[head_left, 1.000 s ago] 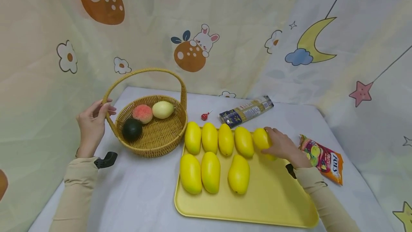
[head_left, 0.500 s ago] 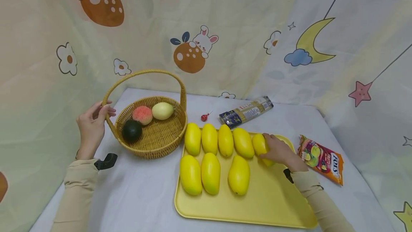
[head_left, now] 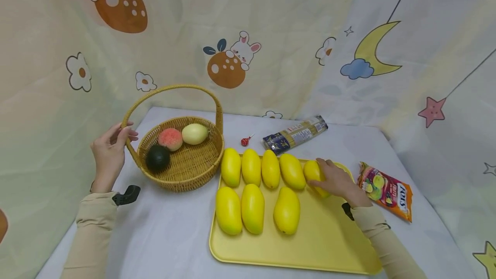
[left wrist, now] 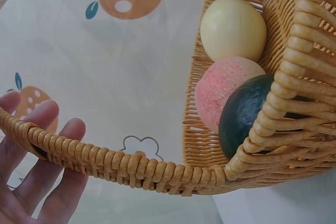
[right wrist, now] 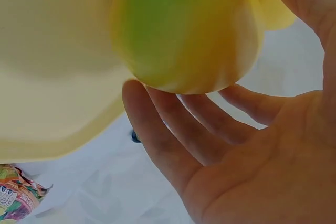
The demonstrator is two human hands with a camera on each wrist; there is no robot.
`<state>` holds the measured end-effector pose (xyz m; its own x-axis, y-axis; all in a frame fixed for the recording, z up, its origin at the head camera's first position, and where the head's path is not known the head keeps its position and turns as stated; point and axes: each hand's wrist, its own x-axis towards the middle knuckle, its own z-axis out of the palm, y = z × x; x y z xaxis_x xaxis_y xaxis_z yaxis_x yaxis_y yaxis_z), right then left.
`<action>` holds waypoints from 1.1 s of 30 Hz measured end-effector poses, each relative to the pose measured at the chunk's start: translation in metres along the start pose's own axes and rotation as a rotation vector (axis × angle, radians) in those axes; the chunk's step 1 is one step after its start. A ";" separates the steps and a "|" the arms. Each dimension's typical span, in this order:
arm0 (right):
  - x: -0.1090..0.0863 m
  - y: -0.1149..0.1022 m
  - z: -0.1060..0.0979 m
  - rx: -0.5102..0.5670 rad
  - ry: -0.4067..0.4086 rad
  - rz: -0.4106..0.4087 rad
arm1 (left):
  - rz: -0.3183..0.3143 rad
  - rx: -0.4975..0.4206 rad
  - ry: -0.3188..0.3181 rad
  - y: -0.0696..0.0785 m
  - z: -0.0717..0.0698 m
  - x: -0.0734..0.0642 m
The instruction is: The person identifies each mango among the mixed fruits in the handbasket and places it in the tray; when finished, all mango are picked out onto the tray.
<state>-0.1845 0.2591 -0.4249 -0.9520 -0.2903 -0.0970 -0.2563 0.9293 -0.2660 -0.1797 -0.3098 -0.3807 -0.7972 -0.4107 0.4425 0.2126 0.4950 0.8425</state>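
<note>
My left hand (head_left: pixel 108 154) holds the left side of the handle (left wrist: pixel 131 169) of a wicker basket (head_left: pixel 186 181); in the left wrist view the fingers reach behind the handle. Inside the basket lie a pink peach (head_left: pixel 170 139), a pale yellow round fruit (head_left: pixel 195 134) and a dark green fruit (head_left: pixel 157 158). At the right end of the back row on a yellow tray (head_left: pixel 294 253), my right hand (head_left: pixel 338 180) grips a yellow mango (head_left: pixel 312 170), green-tinged in the right wrist view, with its fingers curved along one side. Several more mangoes (head_left: pixel 286 210) lie in two rows on that tray.
Behind the tray are a red lollipop (head_left: pixel 245 141) and a pack of dry noodles (head_left: pixel 295 134). A bag of fruit sweets (head_left: pixel 385 190) lies right of the tray, close to my right forearm. Printed cloth (head_left: pixel 174 46) hangs behind the white-covered table (head_left: pixel 162 236).
My right hand has brought the mango slightly left and toward me, closer to the neighbouring mango in the back row. My left hand stays on the basket handle.
</note>
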 end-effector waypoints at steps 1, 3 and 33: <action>0.000 0.000 0.000 0.006 0.014 -0.007 | -0.001 -0.001 0.000 0.000 0.000 0.000; 0.000 0.000 0.001 0.012 0.049 -0.027 | -0.005 -0.001 -0.003 -0.001 -0.001 0.001; -0.008 -0.020 -0.017 0.050 0.260 -0.138 | 0.110 0.096 0.179 0.043 -0.017 0.007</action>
<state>-0.1745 0.2468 -0.4024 -0.9215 -0.3387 0.1901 -0.3835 0.8710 -0.3070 -0.1665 -0.3048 -0.3356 -0.6571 -0.4753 0.5851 0.2314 0.6116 0.7566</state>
